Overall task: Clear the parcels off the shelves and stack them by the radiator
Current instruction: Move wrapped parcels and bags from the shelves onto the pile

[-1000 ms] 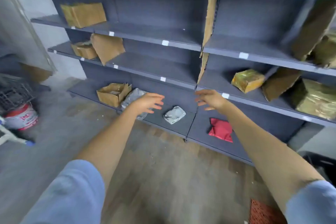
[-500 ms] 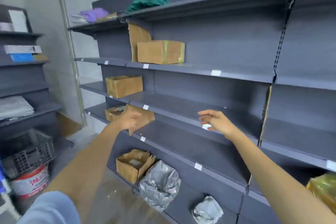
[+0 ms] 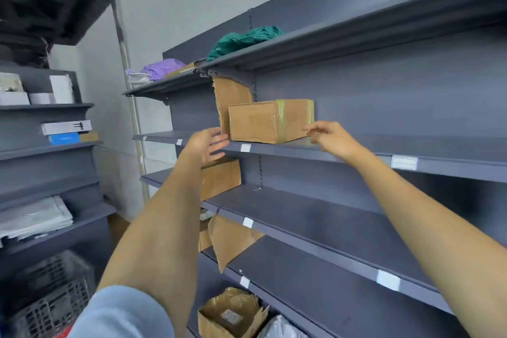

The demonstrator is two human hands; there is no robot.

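Fingers [image 3: 216, 143] of the left hand [image 3: 205, 145] are spread and straight, holding nothing, just beside the lower left corner of the taped cardboard box [image 3: 270, 121]. Right hand [image 3: 330, 138] has loosely curled fingers at the box's lower right corner; whether they touch it cannot be told. Box sits at the front edge of the second shelf [image 3: 356, 149], beside a leaning cardboard sheet [image 3: 230, 93]; open shelf board extends to its right. Top shelf [image 3: 315, 44] carries a green bag [image 3: 244, 38] and a purple bag [image 3: 163, 67]. Third shelf [image 3: 301, 206] holds another box [image 3: 220, 177], partly behind the left forearm, with bare board to its right. Below, a torn cardboard piece [image 3: 230, 241] hangs over a shelf edge. Lowest visible level holds an open carton [image 3: 231, 313], with a labelled item inside, and a silver bag [image 3: 279, 328].
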